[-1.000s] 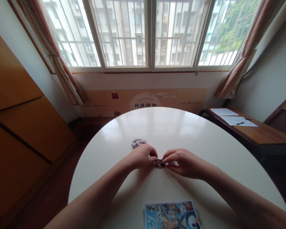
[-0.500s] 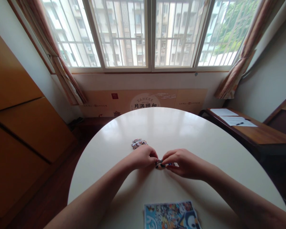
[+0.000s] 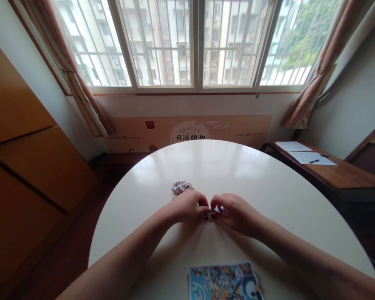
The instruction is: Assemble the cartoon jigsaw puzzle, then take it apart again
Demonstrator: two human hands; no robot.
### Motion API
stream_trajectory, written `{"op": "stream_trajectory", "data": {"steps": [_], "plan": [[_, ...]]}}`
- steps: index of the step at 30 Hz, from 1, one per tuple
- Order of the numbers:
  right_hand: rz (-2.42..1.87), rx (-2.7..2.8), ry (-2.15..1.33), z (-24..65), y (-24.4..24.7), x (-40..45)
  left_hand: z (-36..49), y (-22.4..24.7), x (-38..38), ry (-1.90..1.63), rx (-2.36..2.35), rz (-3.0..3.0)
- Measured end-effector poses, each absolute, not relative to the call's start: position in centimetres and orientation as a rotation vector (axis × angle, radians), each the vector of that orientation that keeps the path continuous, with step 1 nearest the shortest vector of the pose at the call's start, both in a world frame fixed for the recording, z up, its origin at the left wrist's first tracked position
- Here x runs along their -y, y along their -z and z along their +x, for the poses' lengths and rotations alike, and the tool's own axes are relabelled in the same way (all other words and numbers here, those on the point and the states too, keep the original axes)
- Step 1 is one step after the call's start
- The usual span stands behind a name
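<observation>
Small joined jigsaw puzzle pieces (image 3: 210, 215) lie on the white round table, partly covered by my fingers. My left hand (image 3: 192, 206) is closed at their left side, thumb and fingertips pinched on the edge. From the right, my right hand (image 3: 234, 211) curls over them, its fingers bent and closed on the pieces. Just beyond my left hand sits a heap of loose puzzle pieces (image 3: 181, 187), its near side hidden by that hand. A colourful picture sheet (image 3: 225, 281) with cartoon figures lies close to me at the bottom of the view.
The white round table (image 3: 137, 183) fills the middle. To its right stands a wooden desk (image 3: 353, 175) with papers (image 3: 312, 158) and a pen. A wooden cabinet (image 3: 28, 166) is on the left. A long printed box (image 3: 128, 129) rests below the window.
My right hand has drawn its fingers in, from a spread grip to a tighter pinch on the pieces. My left hand has hardly moved.
</observation>
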State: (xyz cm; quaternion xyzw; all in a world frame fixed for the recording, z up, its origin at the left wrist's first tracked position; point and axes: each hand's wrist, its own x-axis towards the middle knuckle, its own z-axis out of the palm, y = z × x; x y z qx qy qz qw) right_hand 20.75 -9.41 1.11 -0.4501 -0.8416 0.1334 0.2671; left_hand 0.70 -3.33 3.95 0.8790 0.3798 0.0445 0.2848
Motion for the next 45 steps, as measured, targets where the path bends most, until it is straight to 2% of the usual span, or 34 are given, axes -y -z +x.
{"op": "stream_trajectory", "data": {"steps": [5,17,33,45], "plan": [[-1.212,2.206,-0.46,20.7,-0.3,9.3,0.8,-3.8,3.3,-0.119,-1.048,2.331],[-1.188,2.212,-0.461,21.1,-0.9,9.4,0.8,-3.8,3.1,-0.122,-1.1,2.267],[-1.0,2.354,-0.195,21.0,-0.7,9.6,-0.2,-4.6,2.3,-0.229,-1.099,2.215],[-1.183,1.655,-0.842,20.8,-0.9,8.7,1.0,-4.3,3.3,-0.55,-1.127,1.978]]}}
